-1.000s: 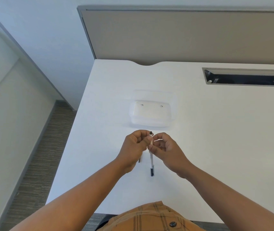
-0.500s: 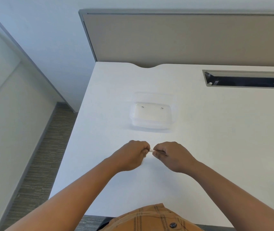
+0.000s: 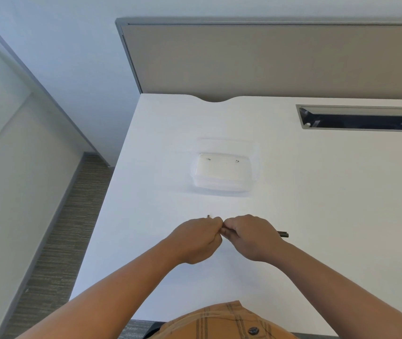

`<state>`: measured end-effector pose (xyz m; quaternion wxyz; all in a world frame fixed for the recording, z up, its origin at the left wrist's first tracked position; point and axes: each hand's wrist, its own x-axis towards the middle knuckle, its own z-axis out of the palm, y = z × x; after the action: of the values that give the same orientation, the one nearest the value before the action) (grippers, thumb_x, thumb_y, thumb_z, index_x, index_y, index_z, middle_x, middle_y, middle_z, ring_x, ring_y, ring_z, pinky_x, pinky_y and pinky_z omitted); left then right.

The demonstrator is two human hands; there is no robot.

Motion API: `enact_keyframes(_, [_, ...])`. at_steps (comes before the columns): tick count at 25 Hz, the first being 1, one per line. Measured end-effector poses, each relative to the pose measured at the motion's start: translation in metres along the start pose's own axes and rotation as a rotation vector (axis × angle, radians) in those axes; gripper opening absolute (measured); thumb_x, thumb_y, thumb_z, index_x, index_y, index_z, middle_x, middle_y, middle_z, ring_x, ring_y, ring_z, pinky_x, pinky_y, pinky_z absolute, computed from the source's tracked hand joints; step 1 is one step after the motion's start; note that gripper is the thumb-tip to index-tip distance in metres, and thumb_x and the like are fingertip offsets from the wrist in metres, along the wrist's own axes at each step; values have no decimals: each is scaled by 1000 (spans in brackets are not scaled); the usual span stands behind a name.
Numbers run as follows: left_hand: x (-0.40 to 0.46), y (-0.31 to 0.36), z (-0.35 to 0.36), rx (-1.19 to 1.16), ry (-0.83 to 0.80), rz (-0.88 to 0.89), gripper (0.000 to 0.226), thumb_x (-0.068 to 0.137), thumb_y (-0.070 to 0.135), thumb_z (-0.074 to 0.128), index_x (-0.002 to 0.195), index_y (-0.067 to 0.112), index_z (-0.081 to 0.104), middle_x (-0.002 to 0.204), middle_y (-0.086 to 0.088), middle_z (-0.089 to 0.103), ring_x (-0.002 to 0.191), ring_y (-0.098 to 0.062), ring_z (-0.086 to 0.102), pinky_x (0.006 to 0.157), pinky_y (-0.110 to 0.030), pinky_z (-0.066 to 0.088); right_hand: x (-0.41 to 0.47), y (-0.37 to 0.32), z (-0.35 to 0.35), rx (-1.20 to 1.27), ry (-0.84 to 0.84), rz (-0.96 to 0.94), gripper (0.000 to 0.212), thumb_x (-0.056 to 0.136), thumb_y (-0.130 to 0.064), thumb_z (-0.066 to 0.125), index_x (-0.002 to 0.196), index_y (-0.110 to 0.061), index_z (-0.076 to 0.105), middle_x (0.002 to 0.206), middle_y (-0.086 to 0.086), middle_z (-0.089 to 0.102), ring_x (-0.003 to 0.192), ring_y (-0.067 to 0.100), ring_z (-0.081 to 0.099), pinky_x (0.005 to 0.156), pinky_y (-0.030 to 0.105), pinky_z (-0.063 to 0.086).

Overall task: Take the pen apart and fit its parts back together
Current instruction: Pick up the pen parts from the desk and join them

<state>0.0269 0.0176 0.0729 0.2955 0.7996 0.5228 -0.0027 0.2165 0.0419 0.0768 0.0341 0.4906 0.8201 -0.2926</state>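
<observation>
Both fists meet knuckle to knuckle just above the white desk [image 3: 317, 216]. My left hand [image 3: 196, 237] is closed around one end of the pen, and a small dark tip [image 3: 208, 216] pokes out above its fingers. My right hand [image 3: 250, 234] is closed on the other part of the pen, whose dark end [image 3: 283, 234] sticks out to the right past the hand. The pen lies roughly level between the hands. Most of it is hidden inside the fingers, so I cannot see whether its parts are joined or apart.
A clear plastic tray [image 3: 224, 185] sits on the desk beyond the hands. A grey cable slot [image 3: 363, 117] is at the back right, with a beige partition [image 3: 268, 59] behind the desk. The desk's left edge drops to carpet [image 3: 55, 241].
The pen has turned from upright to level and both hands have lowered toward the desk. Since half a second ago the fists closed together and the dark end came out on the right.
</observation>
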Motion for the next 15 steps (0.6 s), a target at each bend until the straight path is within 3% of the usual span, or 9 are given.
enact_keyframes(6, [4, 6, 3, 70, 105, -35, 25, 90, 33, 29, 69, 19, 33, 59, 4, 40, 51, -9, 32, 47, -32, 19, -4, -5, 2, 51, 6, -19, 30, 101, -33, 40, 72, -25, 43, 67, -3, 59, 67, 27, 56, 61, 41, 44])
enact_keyframes(9, [6, 9, 3, 137, 96, -48, 28, 88, 37, 27, 64, 22, 29, 58, 3, 39, 51, -12, 34, 47, -32, 20, -8, -4, 4, 77, 4, -12, 31, 97, -29, 39, 67, -29, 38, 64, -5, 54, 63, 24, 49, 58, 40, 39])
enact_keyframes(15, [8, 11, 2, 217, 75, -38, 37, 85, 40, 26, 65, 15, 45, 57, 1, 43, 50, -22, 42, 49, -29, 29, -12, -5, 8, 99, 12, -26, 25, 95, -31, 34, 71, -28, 39, 63, -5, 54, 62, 23, 48, 57, 39, 38])
